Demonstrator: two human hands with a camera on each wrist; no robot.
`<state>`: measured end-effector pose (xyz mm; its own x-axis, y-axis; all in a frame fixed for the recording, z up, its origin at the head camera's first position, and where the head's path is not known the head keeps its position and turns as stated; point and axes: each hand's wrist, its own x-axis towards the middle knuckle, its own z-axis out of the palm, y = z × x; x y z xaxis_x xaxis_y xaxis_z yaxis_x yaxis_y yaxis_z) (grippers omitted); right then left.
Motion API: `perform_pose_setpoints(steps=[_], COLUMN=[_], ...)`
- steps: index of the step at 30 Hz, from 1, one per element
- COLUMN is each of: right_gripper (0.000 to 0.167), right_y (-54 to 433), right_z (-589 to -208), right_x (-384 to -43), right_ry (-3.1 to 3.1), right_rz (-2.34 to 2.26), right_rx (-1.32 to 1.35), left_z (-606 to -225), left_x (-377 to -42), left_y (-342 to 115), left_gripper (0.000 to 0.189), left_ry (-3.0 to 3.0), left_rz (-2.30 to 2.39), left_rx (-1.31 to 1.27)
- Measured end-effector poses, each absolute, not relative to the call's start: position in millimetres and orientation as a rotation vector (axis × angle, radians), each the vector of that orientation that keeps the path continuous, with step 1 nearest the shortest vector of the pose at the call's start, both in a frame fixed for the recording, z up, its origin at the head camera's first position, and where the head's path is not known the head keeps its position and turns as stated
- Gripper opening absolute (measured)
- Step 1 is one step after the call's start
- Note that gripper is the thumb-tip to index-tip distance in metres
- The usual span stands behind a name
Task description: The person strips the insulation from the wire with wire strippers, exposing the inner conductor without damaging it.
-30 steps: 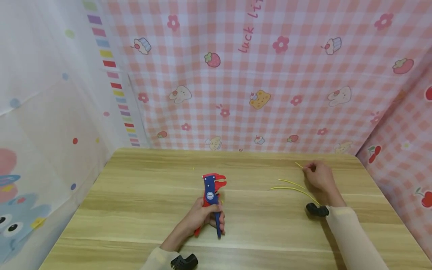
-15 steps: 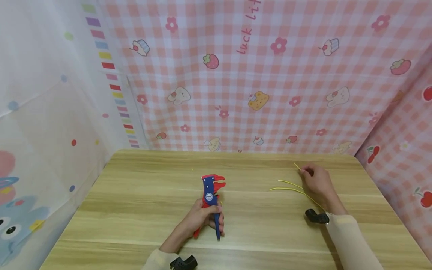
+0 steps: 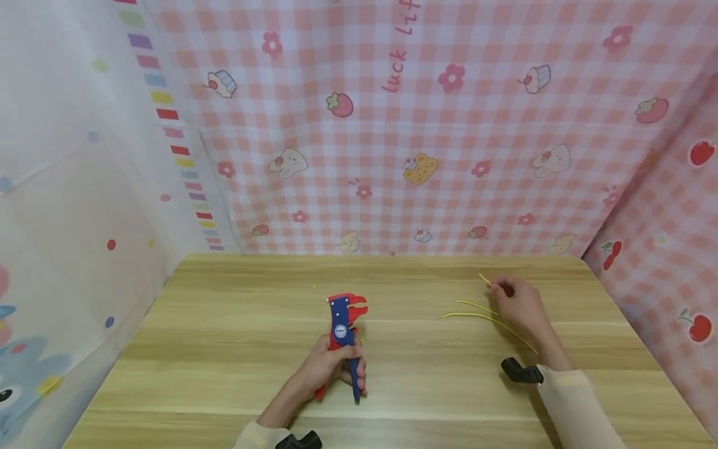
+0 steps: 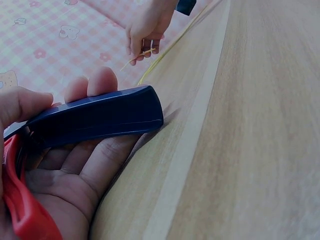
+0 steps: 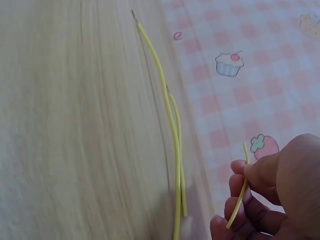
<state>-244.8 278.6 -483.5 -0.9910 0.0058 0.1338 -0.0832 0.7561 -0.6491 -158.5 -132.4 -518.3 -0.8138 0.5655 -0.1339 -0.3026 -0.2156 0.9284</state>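
Observation:
In the head view my left hand (image 3: 322, 369) grips the handles of a red-and-blue wire stripper (image 3: 339, 319), its head pointing away from me. The blue handle (image 4: 100, 117) crosses the curled fingers in the left wrist view. Over at the right, my right hand (image 3: 520, 305) pinches a short yellow wire (image 5: 237, 207) between thumb and fingers, one end poking out past the fingertips. A long yellow wire (image 5: 165, 90) and a shorter yellow wire (image 5: 181, 170) lie side by side on the table near that hand. Both show bare strands at one end.
Tiny yellow scraps lie on the wooden table (image 3: 235, 349): one scrap (image 3: 314, 286) toward the back, another scrap (image 3: 361, 341) beside the left hand. A pink checked cloth (image 3: 314, 125) hangs behind the table. Black cameras sit on both wrists.
The head view has shifted, so everything sits a little farther left and lower. My right hand has edged slightly left with the short wire, uncovering the long wire's near end. Both grips are unchanged.

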Motion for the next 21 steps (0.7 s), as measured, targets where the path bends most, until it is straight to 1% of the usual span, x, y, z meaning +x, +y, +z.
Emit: perform_pose_setpoints(steps=[9,15,21], right_gripper=[0.026,0.027,0.027], right_y=[266.8,258.2,247.2], right_z=[-480.5,-478.0,-475.2], right_x=[-235.1,-233.2,-230.8], right_ry=[-2.795,-2.792,-2.782], right_rz=[1.062,1.109,1.144], right_rx=[0.149,0.173,0.215], left_z=[-517.5,-518.6,-520.8], left_x=[-156.1,-157.7,-158.5], left_y=[-133.6,-132.4,-133.3], left_gripper=[0.021,0.024,0.021], left_ry=[1.493,1.487,1.479], left_rz=[2.056,2.068,2.079], left_rx=[0.301,0.343,0.354])
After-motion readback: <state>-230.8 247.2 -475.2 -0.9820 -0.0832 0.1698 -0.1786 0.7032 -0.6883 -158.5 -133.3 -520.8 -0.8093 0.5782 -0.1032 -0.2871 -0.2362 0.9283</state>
